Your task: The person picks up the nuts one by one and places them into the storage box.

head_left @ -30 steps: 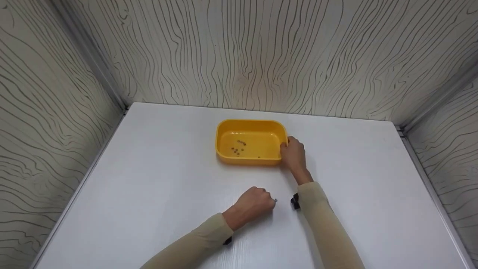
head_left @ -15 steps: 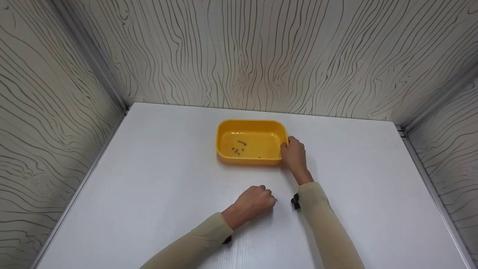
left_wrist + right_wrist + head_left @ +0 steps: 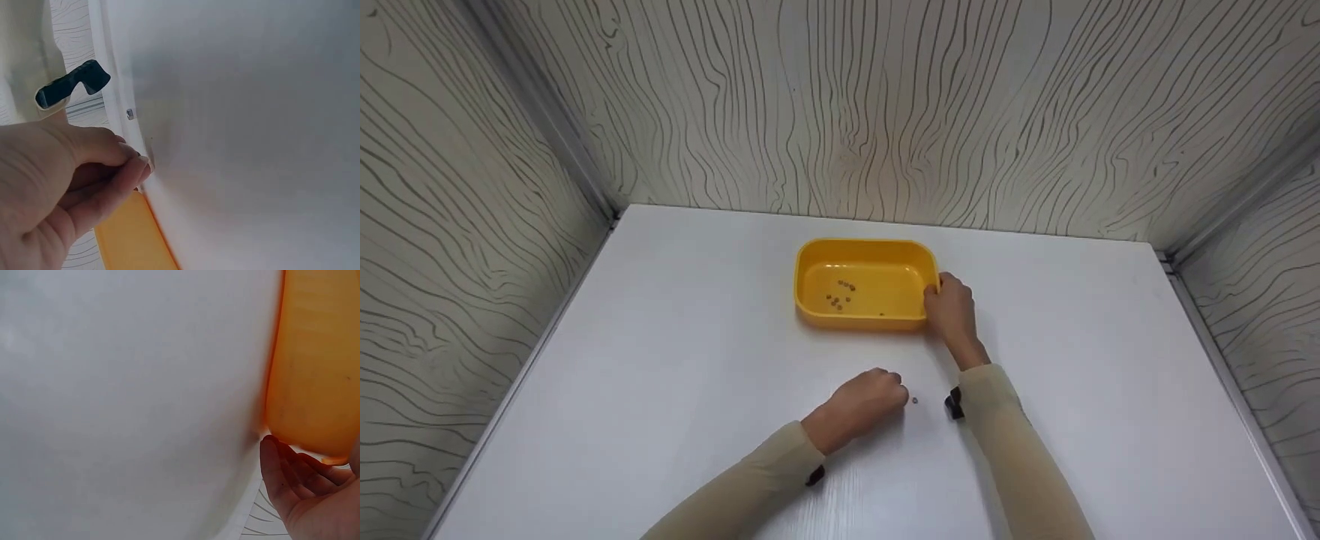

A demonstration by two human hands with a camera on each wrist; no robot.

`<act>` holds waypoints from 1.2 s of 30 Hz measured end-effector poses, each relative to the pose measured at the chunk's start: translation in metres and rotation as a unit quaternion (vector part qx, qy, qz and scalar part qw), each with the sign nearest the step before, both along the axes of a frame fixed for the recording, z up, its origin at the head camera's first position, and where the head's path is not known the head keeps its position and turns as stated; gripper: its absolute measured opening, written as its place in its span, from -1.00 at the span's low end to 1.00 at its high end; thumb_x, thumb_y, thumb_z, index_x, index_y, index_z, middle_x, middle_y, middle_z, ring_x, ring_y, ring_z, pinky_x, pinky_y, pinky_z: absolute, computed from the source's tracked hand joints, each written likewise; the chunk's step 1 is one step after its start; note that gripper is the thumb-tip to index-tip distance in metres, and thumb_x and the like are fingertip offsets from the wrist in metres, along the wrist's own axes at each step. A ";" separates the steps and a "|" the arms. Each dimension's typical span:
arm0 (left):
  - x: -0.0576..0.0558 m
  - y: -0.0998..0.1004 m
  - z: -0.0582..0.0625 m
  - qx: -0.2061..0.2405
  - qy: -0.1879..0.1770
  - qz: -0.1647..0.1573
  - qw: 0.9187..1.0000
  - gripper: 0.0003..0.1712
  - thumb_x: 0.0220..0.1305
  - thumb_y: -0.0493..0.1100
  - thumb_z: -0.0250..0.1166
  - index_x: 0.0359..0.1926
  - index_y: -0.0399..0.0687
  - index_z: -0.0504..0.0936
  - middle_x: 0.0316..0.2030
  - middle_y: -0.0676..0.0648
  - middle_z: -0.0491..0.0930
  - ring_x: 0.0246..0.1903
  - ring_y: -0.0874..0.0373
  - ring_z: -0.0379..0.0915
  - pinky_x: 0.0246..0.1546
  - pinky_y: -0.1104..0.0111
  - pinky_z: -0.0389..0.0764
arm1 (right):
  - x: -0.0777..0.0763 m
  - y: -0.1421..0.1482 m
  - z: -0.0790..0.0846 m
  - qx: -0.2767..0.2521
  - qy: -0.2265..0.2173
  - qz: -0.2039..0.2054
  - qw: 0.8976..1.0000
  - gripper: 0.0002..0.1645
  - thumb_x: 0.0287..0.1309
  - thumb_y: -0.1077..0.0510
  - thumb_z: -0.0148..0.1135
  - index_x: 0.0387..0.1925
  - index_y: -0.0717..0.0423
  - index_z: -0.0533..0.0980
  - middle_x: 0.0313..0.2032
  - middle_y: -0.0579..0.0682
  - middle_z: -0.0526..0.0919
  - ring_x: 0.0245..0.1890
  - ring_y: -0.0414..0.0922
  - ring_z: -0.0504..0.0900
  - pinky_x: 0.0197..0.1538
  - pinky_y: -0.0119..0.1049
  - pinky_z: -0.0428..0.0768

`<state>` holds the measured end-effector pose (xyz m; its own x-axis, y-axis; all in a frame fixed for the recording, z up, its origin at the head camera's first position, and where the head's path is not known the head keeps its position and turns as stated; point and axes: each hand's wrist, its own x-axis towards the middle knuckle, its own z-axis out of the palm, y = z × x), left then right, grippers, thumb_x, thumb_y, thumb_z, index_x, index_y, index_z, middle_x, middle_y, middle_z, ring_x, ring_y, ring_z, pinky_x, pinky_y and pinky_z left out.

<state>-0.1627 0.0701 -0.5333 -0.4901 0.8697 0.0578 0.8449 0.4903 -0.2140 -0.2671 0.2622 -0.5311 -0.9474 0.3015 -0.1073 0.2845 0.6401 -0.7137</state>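
Note:
My right hand (image 3: 952,311) grips the right end of a yellow plastic bin (image 3: 859,323), thumb over the rim and fingers along the outside. Several small metal pieces (image 3: 840,303) lie in the bin, mostly toward its left side. Nearer to me, my left hand (image 3: 859,409) is just over the white table, its thumb and forefinger tips pinched together. In the left wrist view a small dark piece shows between those tips, mostly hidden by them. Just right of this hand, one small metal nut (image 3: 130,114) lies on the tabletop.
The white table (image 3: 675,360) reaches back to a wood-grain patterned wall (image 3: 847,112), with similar panels at both sides. Black wrist cameras sit under both sleeves; the right one (image 3: 954,403) is close to the loose nut.
My left hand has shifted slightly left and up, leaving a gap between it and the loose nut, which stays in place. My right hand and the bin hold still.

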 end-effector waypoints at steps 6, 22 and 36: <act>-0.002 -0.005 0.002 0.023 -0.022 -0.005 0.999 -0.77 0.24 -0.38 0.41 -0.25 0.07 0.83 -0.40 0.07 0.75 -0.43 0.25 0.66 -0.37 0.49 0.68 | 0.001 0.000 0.002 -0.011 -0.010 0.001 1.000 -0.61 0.53 0.17 -0.03 0.18 0.33 0.50 -0.11 0.17 0.64 -0.21 -0.04 0.57 -0.12 -0.28 0.55; -0.014 -0.013 0.016 0.118 -0.145 -0.015 0.982 -0.70 0.35 -0.40 0.33 -0.06 0.00 0.86 -0.17 0.03 0.84 -0.16 0.25 0.77 -0.06 0.51 0.72 | -0.001 0.001 0.000 0.008 -0.009 0.003 1.000 -0.62 0.53 0.17 -0.02 0.17 0.34 0.51 -0.13 0.15 0.65 -0.24 -0.06 0.55 -0.17 -0.29 0.52; -0.034 -0.022 0.035 0.248 -0.259 0.011 0.933 -0.76 0.32 -0.41 0.34 -0.10 -0.14 0.85 -0.20 -0.03 0.85 -0.20 0.25 0.75 -0.10 0.54 0.72 | -0.001 0.002 0.002 0.005 -0.012 0.002 1.000 -0.61 0.53 0.17 -0.02 0.17 0.35 0.51 -0.16 0.14 0.62 -0.27 -0.07 0.54 -0.23 -0.34 0.51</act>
<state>-0.1964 0.0480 -0.4980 -0.5817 0.7881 0.2013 0.7603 0.4388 0.4790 -0.2680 0.2637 -0.5295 -0.9457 0.2992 -0.1267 0.2988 0.6476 -0.7009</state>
